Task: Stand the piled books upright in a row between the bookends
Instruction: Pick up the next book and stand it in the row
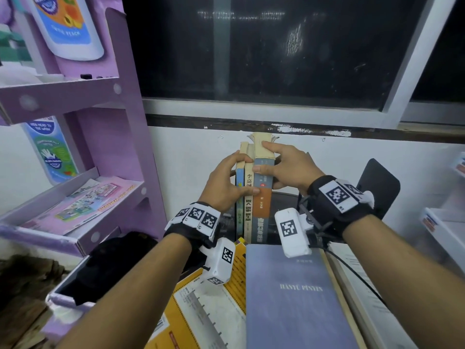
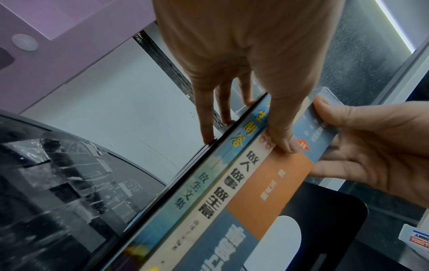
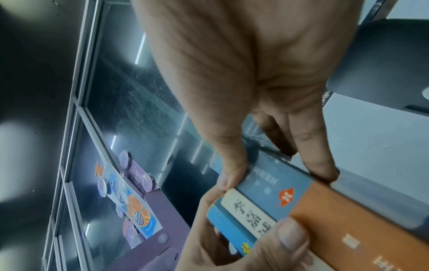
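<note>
Three books stand upright with spines toward me: a thin blue one point(image 1: 240, 183), a cream one point(image 1: 248, 197) and a thick blue-and-orange one point(image 1: 262, 200). My left hand point(image 1: 227, 182) grips the thin pair, fingers along their left side and thumb point(image 2: 282, 139) across the spines. My right hand point(image 1: 283, 167) grips the thick book point(image 3: 301, 198), thumb at its spine, fingers down its right side and index finger on its top edge. A black bookend point(image 1: 382, 185) stands to the right. A grey-blue book point(image 1: 297, 298) lies flat on an orange one point(image 1: 201, 313) near me.
A purple cardboard shelf unit point(image 1: 136, 152) stands close on the left. A dark window point(image 1: 276, 59) and a white wall are right behind the books. White trays point(image 1: 442, 227) sit at the right edge. A black item point(image 1: 113, 260) lies on a box at lower left.
</note>
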Tool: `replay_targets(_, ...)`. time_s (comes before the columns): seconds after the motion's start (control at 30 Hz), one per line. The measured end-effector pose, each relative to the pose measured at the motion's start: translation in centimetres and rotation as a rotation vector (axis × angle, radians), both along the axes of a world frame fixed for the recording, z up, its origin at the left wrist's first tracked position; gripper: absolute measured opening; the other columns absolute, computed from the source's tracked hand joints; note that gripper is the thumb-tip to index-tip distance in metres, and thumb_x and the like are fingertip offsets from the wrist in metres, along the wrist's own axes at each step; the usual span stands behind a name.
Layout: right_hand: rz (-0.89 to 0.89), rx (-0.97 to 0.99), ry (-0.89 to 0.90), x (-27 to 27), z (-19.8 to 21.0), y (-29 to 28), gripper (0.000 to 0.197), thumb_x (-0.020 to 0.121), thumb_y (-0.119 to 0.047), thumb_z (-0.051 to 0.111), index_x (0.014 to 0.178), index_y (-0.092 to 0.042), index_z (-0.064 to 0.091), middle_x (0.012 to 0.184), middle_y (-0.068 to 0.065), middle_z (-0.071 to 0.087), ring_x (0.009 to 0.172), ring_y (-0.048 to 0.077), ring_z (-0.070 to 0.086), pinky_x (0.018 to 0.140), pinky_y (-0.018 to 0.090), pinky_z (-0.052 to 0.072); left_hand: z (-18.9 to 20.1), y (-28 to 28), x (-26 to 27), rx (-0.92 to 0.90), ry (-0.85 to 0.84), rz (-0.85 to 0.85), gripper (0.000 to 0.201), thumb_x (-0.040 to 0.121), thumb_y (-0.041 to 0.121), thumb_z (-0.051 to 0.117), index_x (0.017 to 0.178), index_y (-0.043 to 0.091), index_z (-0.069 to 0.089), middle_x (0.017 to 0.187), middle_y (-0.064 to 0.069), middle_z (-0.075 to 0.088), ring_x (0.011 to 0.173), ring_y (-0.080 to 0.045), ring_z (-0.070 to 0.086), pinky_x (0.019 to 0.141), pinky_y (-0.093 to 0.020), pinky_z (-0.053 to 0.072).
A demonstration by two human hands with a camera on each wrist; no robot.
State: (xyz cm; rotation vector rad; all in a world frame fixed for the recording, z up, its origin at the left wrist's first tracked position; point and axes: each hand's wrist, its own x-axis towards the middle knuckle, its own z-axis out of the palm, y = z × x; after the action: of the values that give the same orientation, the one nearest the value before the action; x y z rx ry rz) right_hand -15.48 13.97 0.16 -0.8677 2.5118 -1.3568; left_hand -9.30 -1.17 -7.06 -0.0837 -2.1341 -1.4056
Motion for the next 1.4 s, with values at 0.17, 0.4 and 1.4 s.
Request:
replay_targets(0.17,-0.018,-0.027,-0.011,-0.2,-0.2,-0.1,0.074,0.081,-0.025,0.077,0.146,-0.028,0.041,0.121,0.008,0.064,0.093,0.023,0.070,0.073,0.044,0.061,-0.1,0.0,-0.1,-0.014,0.015,0.017,0.057,0.067,0.012,0.086,0.105,0.037,0.052,0.128,0.019,0.045,0.113,-0.016,0.055,0.082,-0.023,0.056)
replay_targets(0.4,0.001,-0.004,0.031,0.2,-0.5,0.3,0.072,0.083,-0.025,0.075,0.146,-0.028,0.040,0.119,0.006,0.063,0.090,0.018,0.068,0.068,0.037,0.061,-0.2,-0.6,-0.1,-0.018,0.037,0.000,0.060,0.063,0.011,0.088,0.103,0.039,0.054,0.131,0.017,0.045,0.118,-0.015,0.052,0.088,-0.024,0.054)
replay_targets(1.4,-0.003,0.030,0.048,-0.1,-1.9,1.2,0.075,0.082,-0.027,0.075,0.144,-0.033,0.033,0.116,0.008,0.069,0.096,0.022,0.070,0.084,0.044,0.058,0.6,0.9,2.5,-0.073,-0.112,0.074,0.065,0.077,0.011,0.079,0.129,0.028,0.044,0.136,-0.001,0.048,0.113,-0.020,0.058,0.083,-0.028,0.057)
